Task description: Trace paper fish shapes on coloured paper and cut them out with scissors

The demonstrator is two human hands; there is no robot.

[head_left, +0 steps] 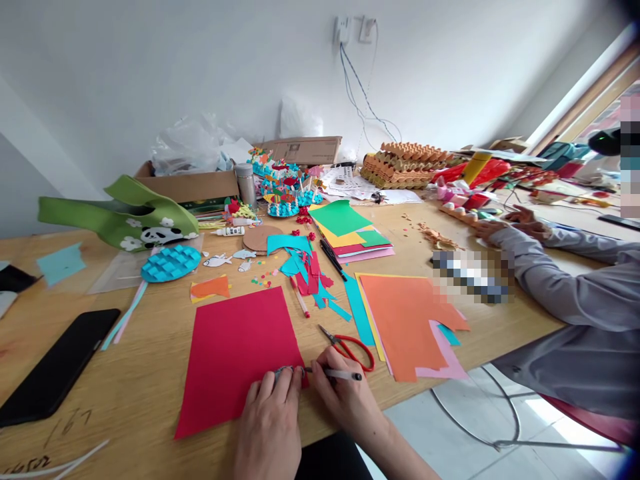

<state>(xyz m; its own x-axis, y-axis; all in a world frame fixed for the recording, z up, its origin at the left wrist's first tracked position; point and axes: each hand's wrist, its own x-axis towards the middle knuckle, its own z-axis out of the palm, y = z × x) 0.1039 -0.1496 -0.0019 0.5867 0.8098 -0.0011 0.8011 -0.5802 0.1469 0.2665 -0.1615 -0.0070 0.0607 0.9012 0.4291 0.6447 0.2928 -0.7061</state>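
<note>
A sheet of red paper (235,347) lies on the table before me. My left hand (273,417) rests on its lower right part, fingers bent and close together, pressing down a small grey-blue piece (284,371) that they mostly cover. In my right hand (343,397) is a pen (343,375) with a clear barrel and black end, its tip at the right edge of the red sheet beside the left fingertips. Red-handled scissors (353,350) lie just beyond my right hand. Several white fish cutouts (217,261) are farther back.
Orange paper (400,327) tops a stack on the right; green paper (343,218) tops another behind. Blue and red scraps (313,273) lie between. At left are a black phone (63,360), a blue woven paper piece (171,263) and a green panda bag (150,220). A co-worker's hands (493,231) are at right.
</note>
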